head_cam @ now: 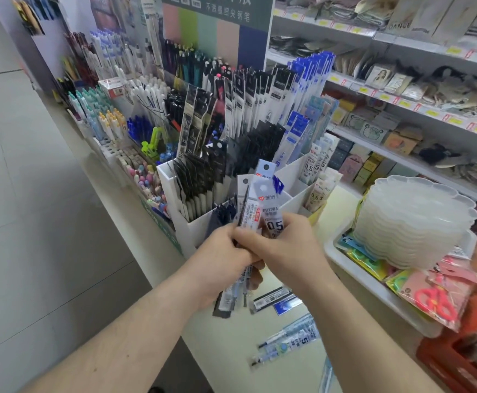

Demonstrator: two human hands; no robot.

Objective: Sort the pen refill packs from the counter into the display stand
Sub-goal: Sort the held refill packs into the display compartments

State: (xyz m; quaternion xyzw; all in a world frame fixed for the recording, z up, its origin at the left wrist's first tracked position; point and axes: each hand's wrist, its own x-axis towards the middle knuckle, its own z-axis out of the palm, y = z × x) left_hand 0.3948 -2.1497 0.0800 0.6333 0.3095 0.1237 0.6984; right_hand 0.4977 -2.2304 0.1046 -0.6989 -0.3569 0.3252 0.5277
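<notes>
Both hands meet in front of the white display stand [192, 222]. The left hand [220, 268] has its grip curled round a bundle of refill packs [260, 199]. The right hand [285, 245] pinches approx. the front pack, probably w/ thumb. More loose packs [288, 341] lie on the desk [231, 350].

The white compartmented display stand [192, 222] is crammed with upright refill packs at its far and left sections; its near right compartments [288, 199] show open room. Bare cream counter [231, 350] lies near, dotted with loose clear refill packs [288, 338]. A stack of translucent scalloped plastic trays [413, 222] blocks the right.
</notes>
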